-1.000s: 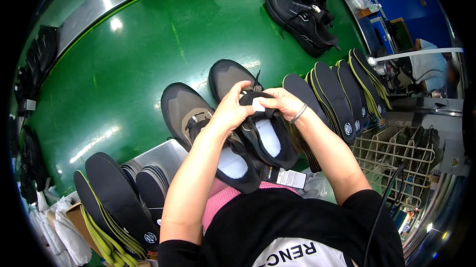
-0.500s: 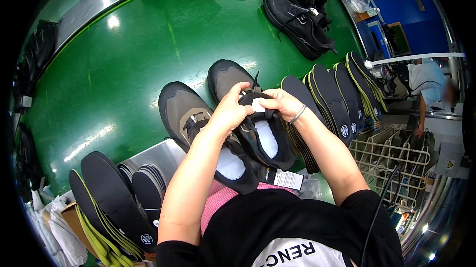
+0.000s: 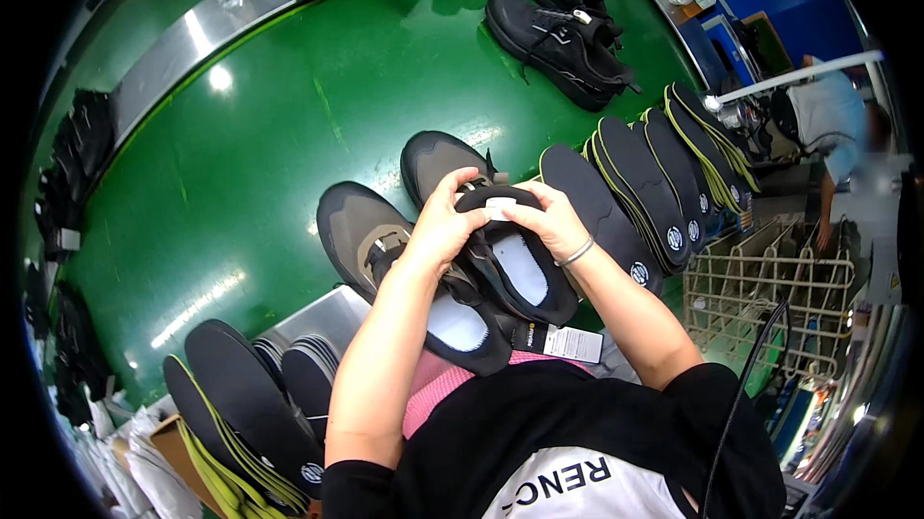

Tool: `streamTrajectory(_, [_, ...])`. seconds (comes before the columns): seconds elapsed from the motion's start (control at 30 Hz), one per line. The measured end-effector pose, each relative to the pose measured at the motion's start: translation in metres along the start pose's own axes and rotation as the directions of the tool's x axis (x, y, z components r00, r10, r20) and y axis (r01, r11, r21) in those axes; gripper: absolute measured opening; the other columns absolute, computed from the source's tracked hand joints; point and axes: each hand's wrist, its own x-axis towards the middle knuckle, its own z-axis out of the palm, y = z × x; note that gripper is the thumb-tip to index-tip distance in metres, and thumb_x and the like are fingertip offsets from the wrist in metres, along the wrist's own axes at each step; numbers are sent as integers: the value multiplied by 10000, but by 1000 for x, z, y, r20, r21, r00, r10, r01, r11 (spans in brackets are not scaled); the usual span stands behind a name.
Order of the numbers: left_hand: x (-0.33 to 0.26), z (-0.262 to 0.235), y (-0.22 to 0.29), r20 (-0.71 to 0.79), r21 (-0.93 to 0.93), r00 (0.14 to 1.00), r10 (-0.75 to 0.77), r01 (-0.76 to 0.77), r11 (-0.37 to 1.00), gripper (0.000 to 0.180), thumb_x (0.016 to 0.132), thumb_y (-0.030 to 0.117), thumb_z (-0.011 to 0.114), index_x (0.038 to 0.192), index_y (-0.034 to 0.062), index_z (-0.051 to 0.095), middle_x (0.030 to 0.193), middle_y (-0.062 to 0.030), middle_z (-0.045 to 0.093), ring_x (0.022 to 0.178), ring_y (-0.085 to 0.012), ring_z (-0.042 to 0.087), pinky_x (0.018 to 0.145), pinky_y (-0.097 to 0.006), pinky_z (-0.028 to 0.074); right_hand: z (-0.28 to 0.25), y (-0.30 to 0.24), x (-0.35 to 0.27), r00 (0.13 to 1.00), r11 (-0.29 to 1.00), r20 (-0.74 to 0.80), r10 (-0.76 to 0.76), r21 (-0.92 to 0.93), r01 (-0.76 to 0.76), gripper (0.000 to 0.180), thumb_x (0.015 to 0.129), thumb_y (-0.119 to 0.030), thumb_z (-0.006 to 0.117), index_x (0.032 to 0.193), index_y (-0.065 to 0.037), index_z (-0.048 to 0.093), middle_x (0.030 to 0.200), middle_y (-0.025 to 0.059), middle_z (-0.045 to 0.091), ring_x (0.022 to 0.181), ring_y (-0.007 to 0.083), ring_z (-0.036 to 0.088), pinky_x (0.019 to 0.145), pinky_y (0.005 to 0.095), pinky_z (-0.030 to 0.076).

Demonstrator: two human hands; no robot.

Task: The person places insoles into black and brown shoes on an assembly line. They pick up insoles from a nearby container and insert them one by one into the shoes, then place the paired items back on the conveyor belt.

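As the held shoe (image 3: pixel 436 159) sits at the near side of the green counter (image 3: pixel 241 182), its white label (image 3: pixel 500 207) shows wider than a moment ago, leaving more in view; left hand (image 3: pixel 445 226) and right hand (image 3: pixel 558 220) pinch the tongue (image 3: pixel 495 192), though the grip's underside is hidden. The matching shoe (image 3: pixel 356 213) lies alongside, black insoles (image 3: pixel 630 182) flanking both.

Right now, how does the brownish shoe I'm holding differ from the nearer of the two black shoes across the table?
The held shoe has a grey-brown upper with a black toe; the black shoe is mostly black. The left hand and right hand grip the held shoe's tongue; no hand touches the black shoe. The held shoe shows a pale footbed; the black shoe's inside looks dark. Both have open tops.
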Motion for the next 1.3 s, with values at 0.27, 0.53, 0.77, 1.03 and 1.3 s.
streamTrajectory(0.27, [-18, 38, 65, 72, -139, 966, 248, -236, 962, 557, 655, -7, 636, 1172, 11, 428, 1049, -89, 528, 982, -164, 497, 876, -267, 378, -18, -98, -8, 999, 979, 12, -40, 201, 37, 222, 728, -165, 650, 845, 15, 598, 739, 19, 577, 625, 71, 509, 578, 195, 409])
streamTrajectory(0.53, [-21, 67, 67, 171, -208, 950, 260, -223, 952, 603, 640, -24, 658, 1184, 21, 403, 1035, -91, 533, 946, -167, 522, 837, -270, 418, -38, -107, -34, 999, 953, -32, -40, 298, 48, 202, 709, -153, 666, 828, 2, 615, 738, 20, 598, 626, 73, 533, 565, 192, 407])
streamTrajectory(0.77, [-31, 76, 63, 213, -179, 939, 272, -236, 955, 637, 628, 2, 685, 1193, 38, 393, 1065, -94, 523, 985, -182, 503, 883, -285, 388, -41, -85, -44, 990, 943, -110, -91, 310, 121, 214, 703, -168, 671, 833, -4, 621, 714, 10, 594, 594, 60, 515, 529, 187, 386])
streamTrajectory(1.03, [-27, 71, 50, 235, -191, 939, 250, -208, 959, 642, 638, 3, 685, 1202, 36, 378, 1063, -96, 527, 973, -178, 515, 874, -283, 399, -39, -70, -44, 985, 950, -137, -109, 278, 144, 209, 699, -192, 672, 804, -17, 626, 683, 1, 581, 561, 49, 486, 486, 179, 355])
streamTrajectory(1.3, [-18, 65, 43, 243, -104, 943, 227, -207, 973, 636, 641, -23, 674, 1195, 26, 364, 1036, -95, 543, 933, -163, 540, 829, -271, 433, -36, -58, -40, 974, 954, -179, -137, 241, 178, 207, 706, -186, 670, 816, -17, 621, 686, -4, 573, 562, 48, 481, 485, 180, 356])
